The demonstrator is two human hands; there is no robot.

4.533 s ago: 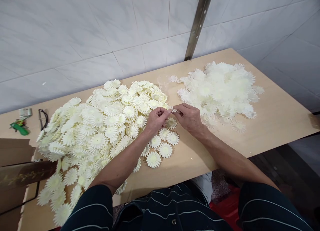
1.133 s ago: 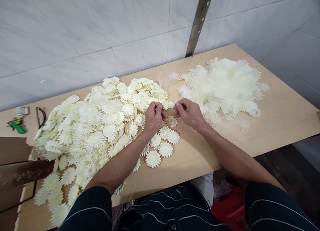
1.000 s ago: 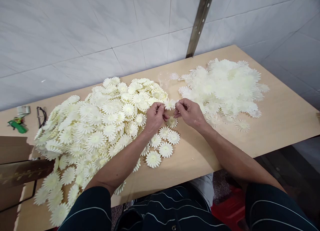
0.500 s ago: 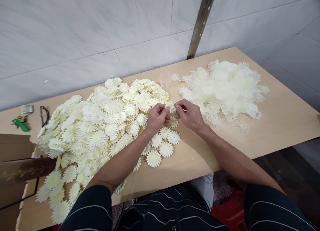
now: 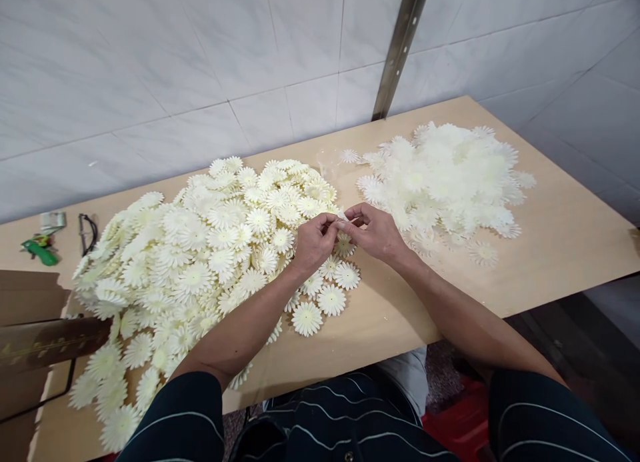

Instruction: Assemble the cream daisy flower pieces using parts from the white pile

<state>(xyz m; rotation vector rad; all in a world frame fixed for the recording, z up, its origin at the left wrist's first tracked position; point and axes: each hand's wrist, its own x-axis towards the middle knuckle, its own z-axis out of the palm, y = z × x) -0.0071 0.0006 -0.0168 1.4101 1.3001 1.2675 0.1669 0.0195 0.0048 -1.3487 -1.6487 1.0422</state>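
Note:
My left hand [image 5: 313, 241] and my right hand [image 5: 375, 232] meet over the middle of a light wooden table [image 5: 560, 242]. Both are closed in a pinch on one small cream daisy-shaped flower piece [image 5: 341, 217], mostly hidden by the fingertips. A wide heap of cream daisy flowers with yellowish centres [image 5: 200, 249] lies to the left of my hands. A whiter, fluffier heap of flower pieces [image 5: 445, 179] lies to the right. A few single daisies [image 5: 331, 299] lie flat just below my hands.
A white tiled wall [image 5: 150, 62] with a metal strip [image 5: 400, 45] backs the table. At the far left lie a green tool [image 5: 37, 250], black glasses [image 5: 87, 230] and a brown cardboard box [image 5: 30, 335]. My dark striped clothing fills the bottom edge.
My hands have drawn closer together, fingertips now touching over the flower piece, which shows less than half a second ago. The heaps have not moved; the view has shifted slightly.

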